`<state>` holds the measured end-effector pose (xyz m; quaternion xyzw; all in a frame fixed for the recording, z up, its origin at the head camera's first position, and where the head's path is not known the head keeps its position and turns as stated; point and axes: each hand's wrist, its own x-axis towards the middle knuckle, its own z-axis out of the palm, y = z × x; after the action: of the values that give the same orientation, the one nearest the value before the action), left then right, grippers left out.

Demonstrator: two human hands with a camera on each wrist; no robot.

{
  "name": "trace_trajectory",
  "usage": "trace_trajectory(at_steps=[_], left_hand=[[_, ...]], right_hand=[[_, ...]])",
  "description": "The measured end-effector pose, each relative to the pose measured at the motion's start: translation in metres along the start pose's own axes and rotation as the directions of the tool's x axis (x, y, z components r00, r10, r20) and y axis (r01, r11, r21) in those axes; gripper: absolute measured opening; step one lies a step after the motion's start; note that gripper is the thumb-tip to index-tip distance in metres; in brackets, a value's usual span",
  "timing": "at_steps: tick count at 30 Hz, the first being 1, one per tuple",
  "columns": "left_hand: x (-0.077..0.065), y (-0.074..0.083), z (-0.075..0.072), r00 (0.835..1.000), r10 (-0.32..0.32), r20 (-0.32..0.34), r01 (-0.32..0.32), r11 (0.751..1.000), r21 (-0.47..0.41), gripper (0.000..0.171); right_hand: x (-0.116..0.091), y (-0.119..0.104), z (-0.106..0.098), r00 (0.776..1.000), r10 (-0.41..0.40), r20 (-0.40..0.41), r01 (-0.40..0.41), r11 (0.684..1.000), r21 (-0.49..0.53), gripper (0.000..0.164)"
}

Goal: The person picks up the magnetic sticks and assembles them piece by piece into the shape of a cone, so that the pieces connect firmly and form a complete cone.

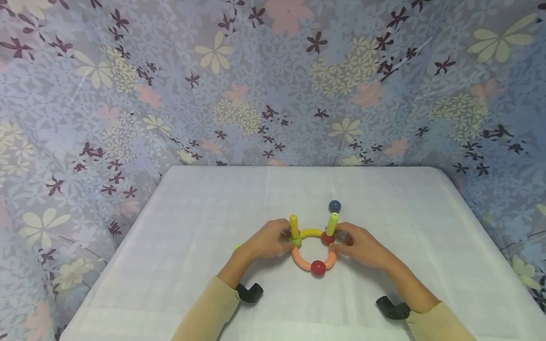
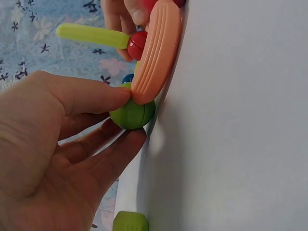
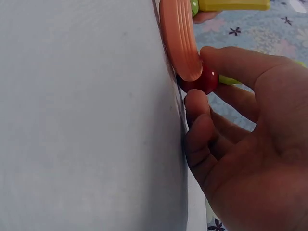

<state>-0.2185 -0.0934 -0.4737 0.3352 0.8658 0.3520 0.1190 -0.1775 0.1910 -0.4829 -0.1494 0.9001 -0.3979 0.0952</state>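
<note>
A ring of toy balls and curved rods lies on the white-covered table. Its front has two orange curved rods [image 1: 300, 260] meeting at a red ball [image 1: 318, 268]; a yellow curved rod [image 1: 311, 232] spans the back. My left hand [image 1: 270, 239] pinches the green ball [image 2: 127, 118] on the left, thumb beside the orange rod's end. A yellow straight rod [image 1: 294, 226] stands upright on that ball. On the right, my right hand [image 1: 362, 246] holds another red ball [image 3: 208, 82] between thumb and fingers. From it rises a yellow-green straight rod [image 1: 332, 223], leaning slightly.
Behind the ring, close to the yellow-green rod, is a blue ball [image 1: 334, 206]. A green piece [image 2: 131, 221] lies beside my left forearm, mostly hidden in the head view. Black wrist devices [image 1: 250, 293] sit at both cuffs. A floral curtain [image 1: 273, 94] hangs behind the table [image 1: 239, 189].
</note>
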Motion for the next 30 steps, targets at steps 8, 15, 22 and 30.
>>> trace_trajectory(at_steps=[8,15,22,30], left_hand=[[0.0,0.006,0.0,1.0,-0.025,0.012,0.024,0.998,0.066,0.018],[-0.007,-0.001,-0.016,0.995,-0.104,0.007,0.103,0.988,0.114,0.037],[-0.018,-0.016,-0.036,0.978,-0.205,0.04,0.196,0.968,0.16,0.033],[-0.027,-0.021,-0.051,0.954,-0.273,0.123,0.251,0.954,0.164,0.035]], right_hand=[[0.002,0.001,0.001,0.999,0.045,-0.004,-0.045,0.999,-0.014,0.039],[0.001,0.001,0.001,1.0,0.009,-0.007,-0.009,1.0,-0.006,0.037],[0.002,0.004,0.001,0.999,0.029,-0.024,-0.03,0.999,-0.031,0.032],[0.001,0.006,-0.001,0.996,0.064,-0.054,-0.065,0.998,-0.02,0.03]])
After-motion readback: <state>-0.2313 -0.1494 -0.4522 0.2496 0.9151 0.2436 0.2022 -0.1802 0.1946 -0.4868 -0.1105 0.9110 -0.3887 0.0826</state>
